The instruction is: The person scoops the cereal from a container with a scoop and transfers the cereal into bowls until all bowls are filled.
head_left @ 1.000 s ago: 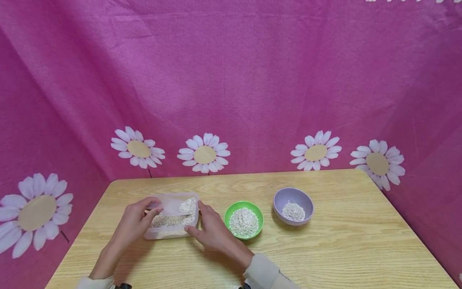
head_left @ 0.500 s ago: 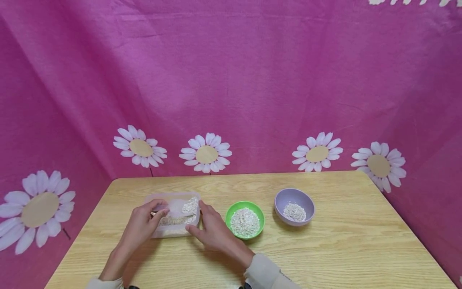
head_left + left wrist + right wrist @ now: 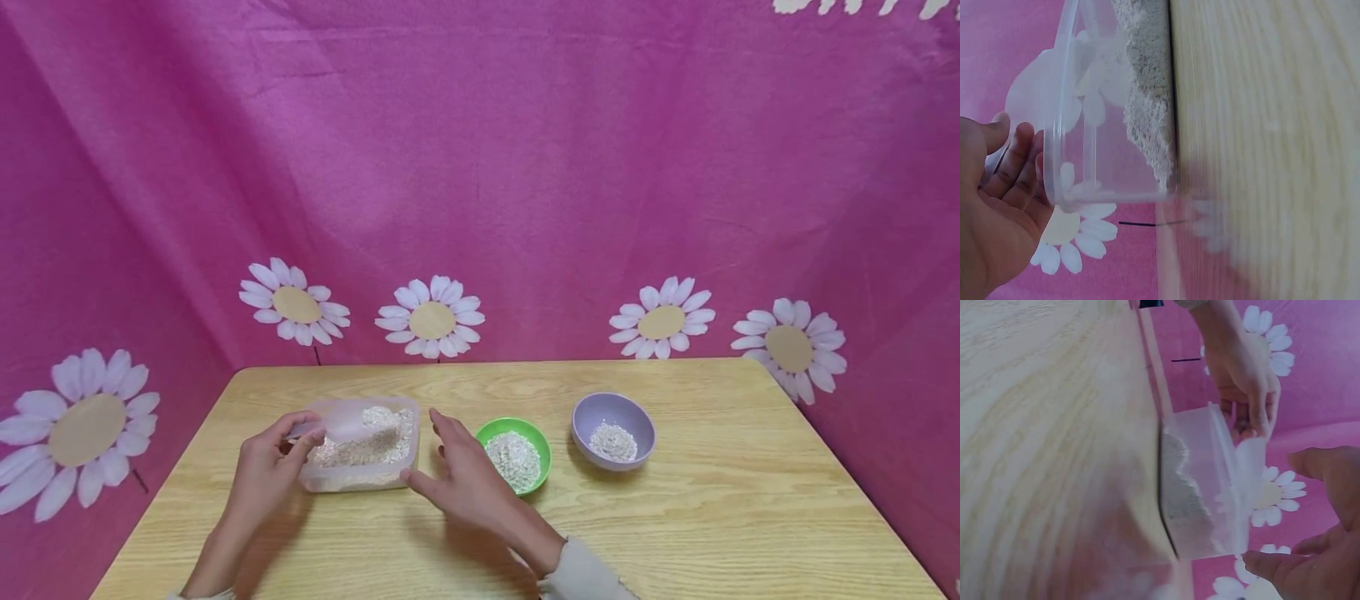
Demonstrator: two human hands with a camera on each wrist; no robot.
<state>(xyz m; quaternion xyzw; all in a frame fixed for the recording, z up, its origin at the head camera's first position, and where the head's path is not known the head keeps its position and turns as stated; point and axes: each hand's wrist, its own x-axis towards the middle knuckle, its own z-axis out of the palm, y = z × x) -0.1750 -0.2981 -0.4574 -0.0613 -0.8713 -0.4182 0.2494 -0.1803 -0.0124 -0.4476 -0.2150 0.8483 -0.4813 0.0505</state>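
A translucent plastic container (image 3: 356, 480) of pale flakes (image 3: 386, 448) stands at the left of the table, its flakes heaped unevenly. My left hand (image 3: 264, 468) pinches a translucent scoop (image 3: 347, 418) by its near end, above the container's left part. White flakes lie at the scoop's far end. In the left wrist view, the scoop's rounded edge (image 3: 1027, 90) shows beyond the fingers, beside the container rim. My right hand (image 3: 472, 482) is beside the container's right end, fingers spread, holding nothing. Its thumb is close to the near right corner; whether it touches cannot be told.
Right of the container, partly behind my right hand, is a green bowl (image 3: 545, 457) of flakes. A purple bowl (image 3: 585, 417) with a smaller heap stands farther right. A pink curtain (image 3: 480, 183) with daisies hangs behind the wooden table (image 3: 712, 500).
My right hand has let go of the container's right end and moved right. My left hand has shifted back to the left with the scoop, after first moving right.
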